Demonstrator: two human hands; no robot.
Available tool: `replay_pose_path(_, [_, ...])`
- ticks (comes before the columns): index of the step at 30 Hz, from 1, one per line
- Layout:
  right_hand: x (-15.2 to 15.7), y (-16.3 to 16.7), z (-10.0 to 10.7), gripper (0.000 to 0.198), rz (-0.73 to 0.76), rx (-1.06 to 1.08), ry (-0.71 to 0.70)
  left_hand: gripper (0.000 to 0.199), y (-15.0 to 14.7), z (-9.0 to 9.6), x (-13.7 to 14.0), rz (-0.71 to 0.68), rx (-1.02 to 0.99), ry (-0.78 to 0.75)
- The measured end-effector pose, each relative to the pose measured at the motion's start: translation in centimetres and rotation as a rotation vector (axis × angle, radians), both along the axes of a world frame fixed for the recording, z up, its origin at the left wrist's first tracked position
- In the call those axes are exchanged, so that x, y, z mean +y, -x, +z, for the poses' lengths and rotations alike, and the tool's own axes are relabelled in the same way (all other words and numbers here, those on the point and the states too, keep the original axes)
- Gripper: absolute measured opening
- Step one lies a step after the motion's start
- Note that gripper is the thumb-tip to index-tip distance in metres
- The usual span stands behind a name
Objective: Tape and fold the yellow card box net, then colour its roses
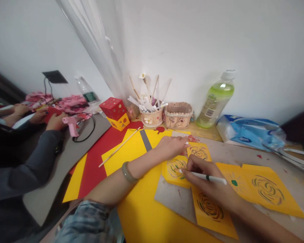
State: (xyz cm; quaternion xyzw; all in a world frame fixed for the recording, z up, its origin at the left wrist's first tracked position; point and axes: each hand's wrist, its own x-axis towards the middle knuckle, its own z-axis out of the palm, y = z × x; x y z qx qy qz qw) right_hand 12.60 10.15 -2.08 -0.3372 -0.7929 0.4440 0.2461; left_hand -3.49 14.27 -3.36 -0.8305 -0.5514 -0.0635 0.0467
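Fingers of right hand (207, 182) pinched tight on white pen (205, 176), tip on yellow cut-out card (176, 170). Left hand (171, 146) lies flat, fingers loosely spread, pressing the card's far edge, just beyond the pen tip.

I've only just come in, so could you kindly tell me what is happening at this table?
A person is working on a yellow paper cut-out with swirl patterns. Their left hand presses the sheet flat, while the right hand holds a white craft knife with its tip on a swirl. More cut yellow pieces lie to the right. Farther left, another person's hand rests beside a pink glue gun.
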Motion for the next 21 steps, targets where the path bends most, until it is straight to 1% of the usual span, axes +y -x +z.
replay_pose_path(11, [0.05, -0.2, -0.16, 0.021, -0.011, -0.026, 0.007, 0.033, -0.1, 0.17, -0.19, -0.057, 0.059, -0.02])
replay_pose_path(21, [-0.05, -0.11, 0.29, 0.02, 0.002, -0.041, 0.009, 0.032, -0.11, 0.3, -0.23, -0.059, 0.068, -0.01])
